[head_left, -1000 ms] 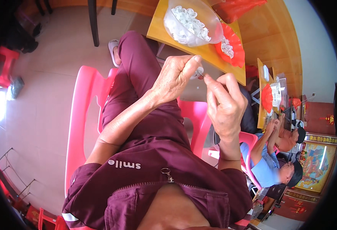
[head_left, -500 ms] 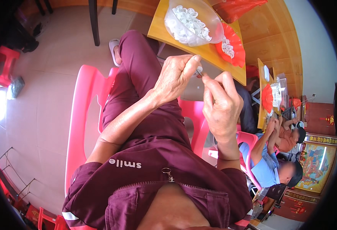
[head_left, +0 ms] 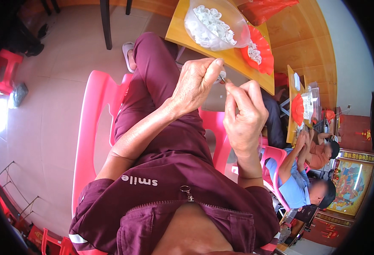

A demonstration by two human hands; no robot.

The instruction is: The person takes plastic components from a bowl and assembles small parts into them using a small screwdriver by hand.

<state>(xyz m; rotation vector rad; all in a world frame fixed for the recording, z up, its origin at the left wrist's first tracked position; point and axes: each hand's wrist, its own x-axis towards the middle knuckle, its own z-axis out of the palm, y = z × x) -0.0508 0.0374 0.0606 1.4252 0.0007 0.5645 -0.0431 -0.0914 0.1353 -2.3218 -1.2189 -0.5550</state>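
A small whitish rounded piece (head_left: 223, 74), held midair

On my feed, the left hand (head_left: 196, 85) pinches it, fingers closed, up-left of the right hand (head_left: 245, 118), whose fingers close on a thin dark sliver (head_left: 223, 79), long axis slanting toward the piece.

1. A short white word (head_left: 139, 180) is printed on the maroon top (head_left: 170, 187), near, upside down in this view.
2. Gold characters (head_left: 358, 155) are borne by a band beside the framed picture (head_left: 349, 180), far right; too small to be made out.
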